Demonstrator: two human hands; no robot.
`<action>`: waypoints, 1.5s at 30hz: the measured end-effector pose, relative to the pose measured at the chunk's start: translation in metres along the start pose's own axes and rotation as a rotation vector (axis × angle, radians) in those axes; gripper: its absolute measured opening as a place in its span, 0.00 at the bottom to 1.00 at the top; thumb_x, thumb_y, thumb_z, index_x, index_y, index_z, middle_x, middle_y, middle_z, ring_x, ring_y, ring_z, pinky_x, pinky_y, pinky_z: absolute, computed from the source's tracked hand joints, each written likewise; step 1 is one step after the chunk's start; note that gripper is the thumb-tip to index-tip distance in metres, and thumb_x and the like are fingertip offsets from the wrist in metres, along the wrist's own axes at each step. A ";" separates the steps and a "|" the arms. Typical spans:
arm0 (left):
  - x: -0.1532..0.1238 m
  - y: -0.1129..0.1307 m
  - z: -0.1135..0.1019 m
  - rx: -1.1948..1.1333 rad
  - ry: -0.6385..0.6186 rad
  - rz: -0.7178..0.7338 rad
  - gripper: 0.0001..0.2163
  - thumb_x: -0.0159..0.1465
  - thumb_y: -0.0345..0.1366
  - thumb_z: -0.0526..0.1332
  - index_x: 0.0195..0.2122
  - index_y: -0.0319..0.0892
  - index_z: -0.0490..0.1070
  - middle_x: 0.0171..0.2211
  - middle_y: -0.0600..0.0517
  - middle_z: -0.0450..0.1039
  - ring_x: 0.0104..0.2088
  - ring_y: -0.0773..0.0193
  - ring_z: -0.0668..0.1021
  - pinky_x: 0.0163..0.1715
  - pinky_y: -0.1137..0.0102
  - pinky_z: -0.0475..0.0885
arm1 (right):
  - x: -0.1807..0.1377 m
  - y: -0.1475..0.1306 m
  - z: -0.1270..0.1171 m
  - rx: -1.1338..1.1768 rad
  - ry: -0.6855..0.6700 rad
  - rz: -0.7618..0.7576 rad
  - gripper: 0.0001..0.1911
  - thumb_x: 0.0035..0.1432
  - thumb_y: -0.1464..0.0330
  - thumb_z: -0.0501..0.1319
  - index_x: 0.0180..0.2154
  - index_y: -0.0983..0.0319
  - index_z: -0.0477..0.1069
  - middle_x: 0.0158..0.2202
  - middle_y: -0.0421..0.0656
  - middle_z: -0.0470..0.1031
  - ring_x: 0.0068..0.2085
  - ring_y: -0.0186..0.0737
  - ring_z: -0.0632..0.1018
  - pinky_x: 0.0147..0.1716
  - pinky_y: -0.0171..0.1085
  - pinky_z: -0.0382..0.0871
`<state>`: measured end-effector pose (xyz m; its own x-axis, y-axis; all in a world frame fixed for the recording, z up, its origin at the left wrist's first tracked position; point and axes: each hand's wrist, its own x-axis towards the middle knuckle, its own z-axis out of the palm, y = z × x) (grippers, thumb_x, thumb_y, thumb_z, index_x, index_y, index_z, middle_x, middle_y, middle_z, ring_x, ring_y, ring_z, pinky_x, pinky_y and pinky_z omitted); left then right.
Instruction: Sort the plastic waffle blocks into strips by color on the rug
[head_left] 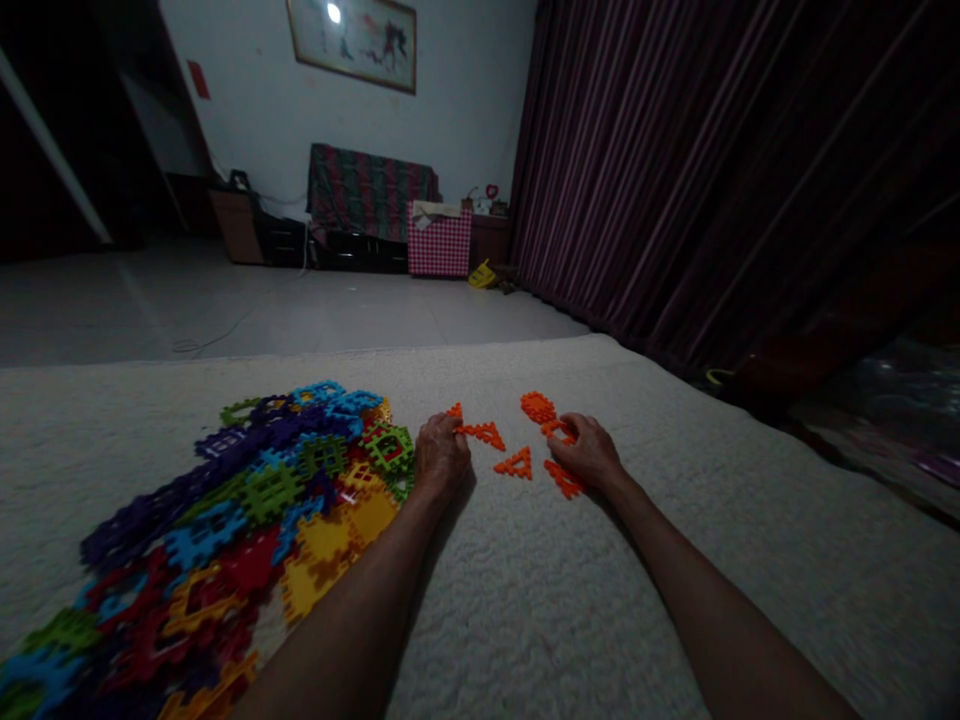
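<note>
My left hand [442, 455] is closed at the fingertips on an orange triangular interlocking piece [486, 434]; another bit of orange shows just beyond the fingers. On the right, my right hand [591, 452] has its thumb and fingers closed around an orange toothed piece [556, 431], partly hidden by them. Close by lie a round-looking orange toothed piece [538, 406] and an orange piece [564, 479] below the fingers. Between both hands rests a separate orange triangle [516, 464], flat on the quilted cover.
A large heap of coloured interlocking pieces [270, 490] spreads to the left, beside and under my left forearm. All of it lies on a pale quilted cover [510, 610]. Beyond its far edge are a tiled floor [375, 315], a red checked box [439, 243] and dark curtains [630, 150].
</note>
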<state>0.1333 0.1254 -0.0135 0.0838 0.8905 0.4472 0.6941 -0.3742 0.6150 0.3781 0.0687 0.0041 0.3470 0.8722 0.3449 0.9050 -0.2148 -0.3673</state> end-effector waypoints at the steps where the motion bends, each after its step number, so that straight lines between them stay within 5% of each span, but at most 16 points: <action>1: 0.000 0.000 0.000 -0.002 0.003 0.000 0.13 0.60 0.25 0.56 0.40 0.41 0.78 0.42 0.46 0.78 0.45 0.58 0.77 0.50 0.65 0.70 | -0.001 0.001 0.000 0.032 0.017 0.004 0.20 0.51 0.64 0.64 0.47 0.63 0.73 0.44 0.49 0.76 0.45 0.45 0.76 0.49 0.40 0.69; 9: -0.001 0.001 -0.003 -0.032 -0.010 0.003 0.12 0.61 0.26 0.55 0.38 0.42 0.78 0.41 0.47 0.78 0.44 0.59 0.77 0.49 0.66 0.70 | 0.020 -0.002 -0.003 0.293 0.171 0.096 0.22 0.48 0.60 0.63 0.46 0.61 0.73 0.45 0.48 0.74 0.42 0.43 0.76 0.47 0.43 0.71; 16: -0.001 0.002 -0.003 -0.012 -0.029 -0.006 0.12 0.60 0.25 0.56 0.39 0.41 0.78 0.42 0.46 0.78 0.45 0.58 0.77 0.49 0.66 0.70 | 0.052 -0.025 0.016 0.281 0.206 0.023 0.20 0.50 0.62 0.62 0.45 0.63 0.75 0.46 0.50 0.73 0.48 0.46 0.75 0.54 0.43 0.67; 26: -0.003 0.001 -0.001 -0.030 0.002 -0.008 0.12 0.61 0.26 0.56 0.39 0.43 0.78 0.44 0.47 0.78 0.46 0.58 0.77 0.50 0.65 0.70 | 0.060 -0.020 0.037 0.304 0.250 0.015 0.20 0.53 0.60 0.60 0.46 0.62 0.75 0.47 0.49 0.71 0.46 0.44 0.75 0.53 0.43 0.68; 33: -0.003 0.002 -0.002 -0.041 -0.012 -0.019 0.11 0.60 0.27 0.56 0.38 0.43 0.78 0.44 0.47 0.78 0.46 0.58 0.77 0.50 0.65 0.70 | 0.063 -0.023 0.036 0.233 0.187 0.002 0.20 0.48 0.60 0.63 0.44 0.61 0.75 0.44 0.48 0.72 0.45 0.45 0.75 0.53 0.42 0.68; 45: -0.002 0.003 -0.003 -0.048 -0.026 -0.023 0.12 0.61 0.26 0.56 0.39 0.42 0.78 0.44 0.46 0.77 0.47 0.58 0.76 0.51 0.65 0.69 | 0.059 -0.027 0.039 0.041 0.042 0.034 0.30 0.54 0.56 0.62 0.56 0.61 0.68 0.52 0.54 0.71 0.51 0.51 0.74 0.52 0.45 0.67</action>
<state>0.1331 0.1215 -0.0114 0.0875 0.9052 0.4158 0.6608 -0.3651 0.6557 0.3649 0.1432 0.0003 0.3880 0.8454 0.3671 0.8819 -0.2248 -0.4144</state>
